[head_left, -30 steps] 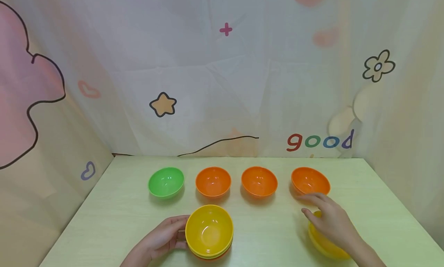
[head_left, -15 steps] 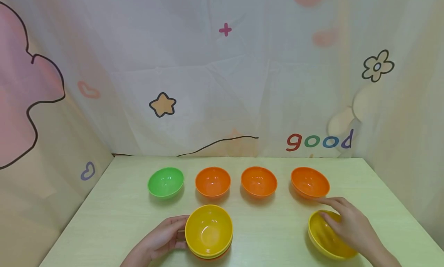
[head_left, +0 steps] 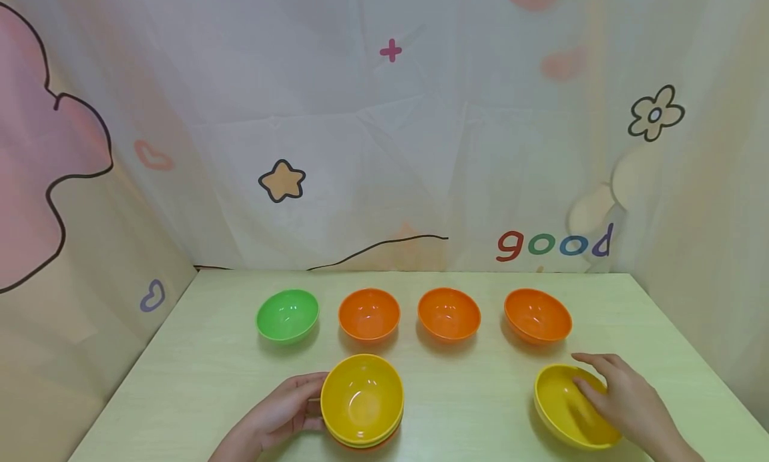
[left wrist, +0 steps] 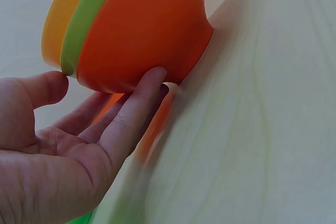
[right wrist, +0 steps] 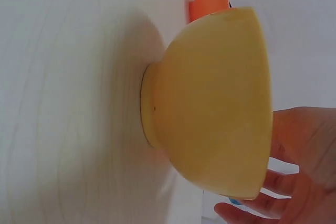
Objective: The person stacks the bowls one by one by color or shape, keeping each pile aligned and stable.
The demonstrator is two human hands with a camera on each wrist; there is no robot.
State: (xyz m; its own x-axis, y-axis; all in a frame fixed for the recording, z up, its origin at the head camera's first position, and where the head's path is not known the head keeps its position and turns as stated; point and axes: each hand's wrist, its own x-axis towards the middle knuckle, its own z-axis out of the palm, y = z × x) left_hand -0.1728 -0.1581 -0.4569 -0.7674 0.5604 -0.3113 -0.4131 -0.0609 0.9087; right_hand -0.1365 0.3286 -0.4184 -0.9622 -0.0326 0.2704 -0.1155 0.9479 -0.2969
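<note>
Enclosing the far, left and right edges of the tabletop, a pale printed cloth [head_left: 360, 148] fills most of the head view. Below it lies the light wood-grained tabletop [head_left: 468, 395]. A stack of bowls [head_left: 362, 402] stands upright on its near part, slightly left of midway between the left and right edges; a yellow bowl is on top, a green bowl [left wrist: 86, 27] next, an orange bowl [left wrist: 147, 30] at the bottom.

The left hand [head_left: 291, 405] is at the stack's left side, fingers extended against the bottom bowl and thumb up by the rims, supporting rather than clenching. The right hand [head_left: 633, 402] is held loosely spread at the right rim of a single yellow bowl [head_left: 559, 408], with the thumb over its mouth; whether it touches the bowl cannot be told. That bowl sits upright on the near part of the tabletop, toward the right edge.

Along the far edge runs a spaced row: a light green bowl [head_left: 288, 316] toward the far left corner, then three orange bowls [head_left: 449, 315], the last toward the far right corner.

Smaller still are the cloth's prints: the word "good" [head_left: 553, 244], a flower [head_left: 655, 115], a star [head_left: 282, 181] and a pink cross [head_left: 391, 51].
</note>
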